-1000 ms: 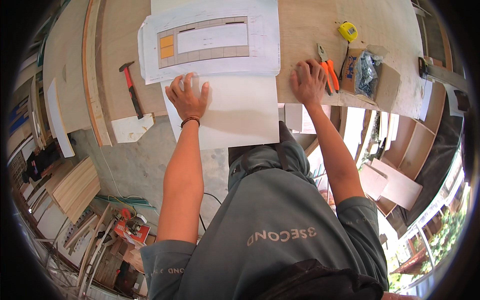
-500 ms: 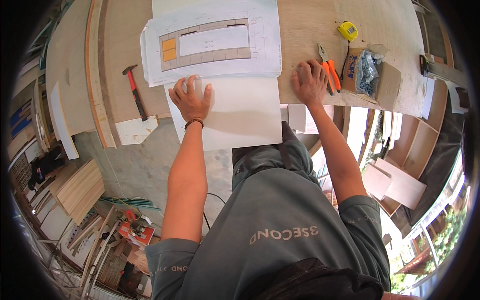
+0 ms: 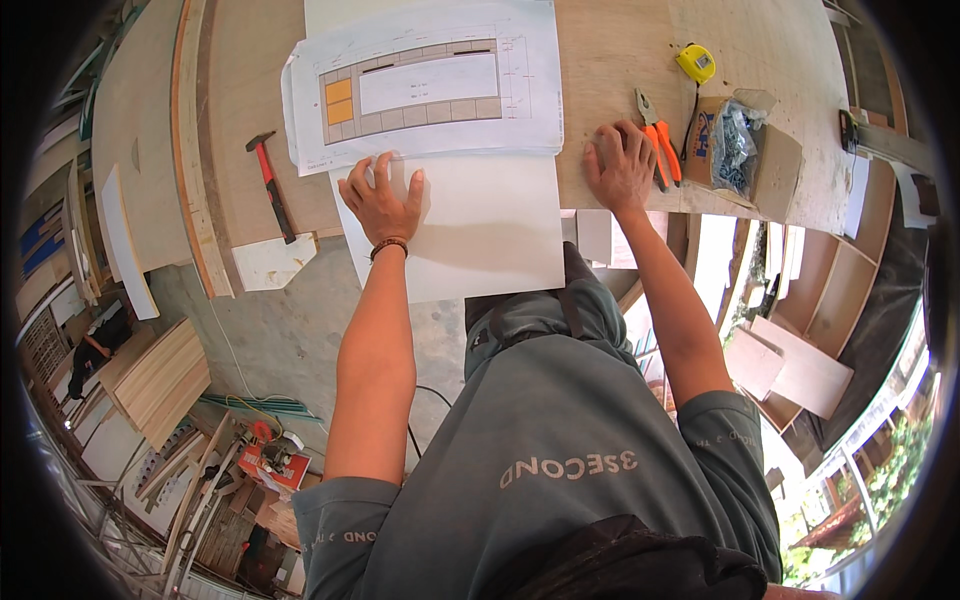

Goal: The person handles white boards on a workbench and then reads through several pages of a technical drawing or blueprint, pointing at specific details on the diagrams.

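My left hand (image 3: 388, 205) rests on a white board (image 3: 480, 235) that juts over the near table edge. Its fingers are spread, with the tips by the lower edge of a stack of printed plan sheets (image 3: 425, 135). On the bare plywood tabletop (image 3: 610, 60) lies my right hand (image 3: 620, 168), fingers loosely bent and apart, holding nothing. Just right of it are orange-handled pliers (image 3: 662, 150), close to the fingers. A red and black hammer (image 3: 270, 185) lies left of the board.
A yellow tape measure (image 3: 697, 63) sits beyond an opened cardboard box (image 3: 775, 165) holding a plastic bag of metal hardware (image 3: 736, 150). Long wooden strips (image 3: 190, 150) run along the left. Stacked wood panels (image 3: 155, 385) and a person (image 3: 100, 345) are at far left.
My hands and the things on the table stay put. At the far left, the other person has shifted posture.
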Tool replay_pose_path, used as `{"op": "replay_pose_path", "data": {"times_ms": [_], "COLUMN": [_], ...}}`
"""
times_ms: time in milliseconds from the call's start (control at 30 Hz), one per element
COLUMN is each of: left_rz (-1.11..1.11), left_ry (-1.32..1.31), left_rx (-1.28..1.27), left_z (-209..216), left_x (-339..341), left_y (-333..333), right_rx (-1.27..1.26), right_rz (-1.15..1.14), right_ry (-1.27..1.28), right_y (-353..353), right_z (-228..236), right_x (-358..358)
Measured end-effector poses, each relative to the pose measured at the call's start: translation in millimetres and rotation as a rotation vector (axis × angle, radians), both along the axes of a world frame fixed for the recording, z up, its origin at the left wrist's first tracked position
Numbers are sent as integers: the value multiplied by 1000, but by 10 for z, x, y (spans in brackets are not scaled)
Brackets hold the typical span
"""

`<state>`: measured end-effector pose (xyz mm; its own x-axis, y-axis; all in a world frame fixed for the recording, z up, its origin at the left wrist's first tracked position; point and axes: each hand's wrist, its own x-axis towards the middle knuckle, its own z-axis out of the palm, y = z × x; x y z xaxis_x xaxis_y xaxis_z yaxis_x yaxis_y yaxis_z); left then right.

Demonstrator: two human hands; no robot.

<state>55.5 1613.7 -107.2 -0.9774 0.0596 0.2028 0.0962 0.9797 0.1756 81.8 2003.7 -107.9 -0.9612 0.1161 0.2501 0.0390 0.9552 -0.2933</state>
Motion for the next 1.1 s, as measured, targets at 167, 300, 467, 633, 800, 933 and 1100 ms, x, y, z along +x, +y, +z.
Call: {"op": "replay_pose_path", "data": {"times_ms": [167, 300, 467, 633, 800, 933, 1100], "left_rz": [21, 29, 15, 20, 13, 5, 0], "left_ry": [-23, -30, -7, -6, -11, 0, 12], "left_rx": [-12, -11, -5, 4, 5, 13, 9], "left_z": [-14, -3, 7, 28, 26, 21, 4], "left_x": [5, 7, 5, 8, 7, 9, 6], "left_y": [-10, -6, -2, 19, 6, 2, -15], "right_rx": [-1, 3, 2, 2, -1, 1, 1], "right_rz": [-5, -5, -3, -2, 1, -3, 1], "right_ry": [-1, -4, 8, 8, 0, 3, 10], "right_y": [4, 1, 5, 6, 8, 4, 1], "right_z": [-25, -28, -38, -28, -15, -19, -9], "right_x": [0, -2, 0, 0, 3, 3, -4]}}
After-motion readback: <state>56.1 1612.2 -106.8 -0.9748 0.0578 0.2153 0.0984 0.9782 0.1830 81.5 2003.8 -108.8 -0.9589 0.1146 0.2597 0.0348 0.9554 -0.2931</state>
